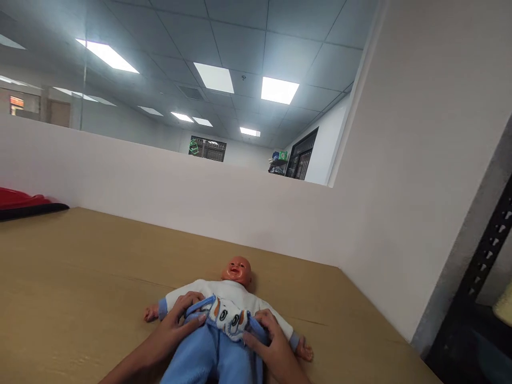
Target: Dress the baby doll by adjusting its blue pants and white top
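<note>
A baby doll (237, 270) lies on its back on a brown cardboard-covered table (80, 277), head away from me. It wears a white top with blue cuffs and light blue trousers (212, 357). My left hand (180, 322) grips the trousers' waistband on the doll's left side as I see it, fingers curled over the fabric. My right hand (269, 341) pinches the waistband on the other side. Both hands hold the blue cloth at the doll's belly, over a printed patch.
A white partition wall (160, 186) runs along the far edge of the table and meets a white wall at the right. A red and black object (24, 202) lies at the far left. A dark metal shelf post (488, 256) stands at the right.
</note>
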Motion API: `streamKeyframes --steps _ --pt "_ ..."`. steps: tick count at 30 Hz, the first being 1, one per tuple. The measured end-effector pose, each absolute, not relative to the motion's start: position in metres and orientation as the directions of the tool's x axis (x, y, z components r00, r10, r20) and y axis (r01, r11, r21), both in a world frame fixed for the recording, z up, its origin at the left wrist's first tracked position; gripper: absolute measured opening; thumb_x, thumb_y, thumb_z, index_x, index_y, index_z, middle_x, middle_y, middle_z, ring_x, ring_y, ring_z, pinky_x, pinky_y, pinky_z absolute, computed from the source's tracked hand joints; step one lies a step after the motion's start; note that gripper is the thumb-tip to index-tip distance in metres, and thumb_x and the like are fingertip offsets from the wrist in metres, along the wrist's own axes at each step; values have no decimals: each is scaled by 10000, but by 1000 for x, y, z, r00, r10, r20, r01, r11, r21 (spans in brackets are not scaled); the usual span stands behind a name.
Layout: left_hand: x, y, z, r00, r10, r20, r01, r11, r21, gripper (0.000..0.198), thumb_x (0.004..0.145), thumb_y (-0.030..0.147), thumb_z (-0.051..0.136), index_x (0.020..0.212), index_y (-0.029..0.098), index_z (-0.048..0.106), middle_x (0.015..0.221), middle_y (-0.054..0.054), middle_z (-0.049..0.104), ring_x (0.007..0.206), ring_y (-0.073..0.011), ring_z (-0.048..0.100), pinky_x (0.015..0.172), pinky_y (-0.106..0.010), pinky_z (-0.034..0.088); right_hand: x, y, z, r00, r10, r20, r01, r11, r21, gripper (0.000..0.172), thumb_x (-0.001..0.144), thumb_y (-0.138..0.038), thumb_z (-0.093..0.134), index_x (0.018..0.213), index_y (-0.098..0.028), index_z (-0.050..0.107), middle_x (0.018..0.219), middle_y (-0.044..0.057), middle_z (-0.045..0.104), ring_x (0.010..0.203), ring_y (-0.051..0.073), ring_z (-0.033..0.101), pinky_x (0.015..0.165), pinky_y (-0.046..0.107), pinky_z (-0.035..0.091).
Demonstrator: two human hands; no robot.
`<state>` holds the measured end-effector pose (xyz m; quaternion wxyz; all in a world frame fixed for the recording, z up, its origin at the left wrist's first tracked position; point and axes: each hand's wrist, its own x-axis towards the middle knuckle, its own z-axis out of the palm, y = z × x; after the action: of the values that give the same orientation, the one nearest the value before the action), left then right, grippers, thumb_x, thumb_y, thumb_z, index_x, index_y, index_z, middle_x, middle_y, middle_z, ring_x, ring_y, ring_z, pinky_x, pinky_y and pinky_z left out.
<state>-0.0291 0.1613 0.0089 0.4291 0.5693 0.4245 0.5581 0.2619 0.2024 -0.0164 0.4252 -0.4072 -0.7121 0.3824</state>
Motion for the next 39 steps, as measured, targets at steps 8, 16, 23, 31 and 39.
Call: streamKeyframes --steps 8,16,23,31,39 --pt "-25 184 35 -9 977 214 142 -211 967 512 863 748 678 965 247 648 905 -6 652 1000 -288 592 901 -306 458 240 245 6 -308 904 297 206 368 -907 580 929 -820 487 1109 -275 569 1027 52 747 1007 290 692 941 393 526" --pt "-42 199 12 243 968 56 -5 -56 998 591 754 730 821 928 169 760 975 -63 723 978 -292 636 865 -332 502 256 266 -8 -277 918 284 340 370 -864 565 827 -791 619 860 -227 626 947 96 735 1011 345 689 928 442 518" --pt "-35 194 2 -22 997 80 -301 -83 950 547 763 684 838 1039 233 694 1048 -48 704 1085 -290 607 935 -317 488 236 268 21 -221 892 394 470 451 -759 355 940 -541 538 1026 -204 610 1041 135 697 966 318 652 908 466 515" --pt "-22 182 -3 -205 928 312 -107 -338 935 454 904 663 724 914 219 635 903 -32 641 906 -259 568 834 -302 466 114 320 78 -748 634 199 444 700 -559 280 775 -232 773 1053 -215 755 1112 85 768 1044 287 686 913 406 528" --pt "-26 195 -23 -315 895 316 -23 -340 940 442 963 667 629 1020 231 670 992 -71 692 974 -310 605 933 -383 466 48 356 53 -955 279 -101 289 799 -528 777 611 -37 732 1347 -283 719 1118 37 825 1001 243 757 782 281 546"
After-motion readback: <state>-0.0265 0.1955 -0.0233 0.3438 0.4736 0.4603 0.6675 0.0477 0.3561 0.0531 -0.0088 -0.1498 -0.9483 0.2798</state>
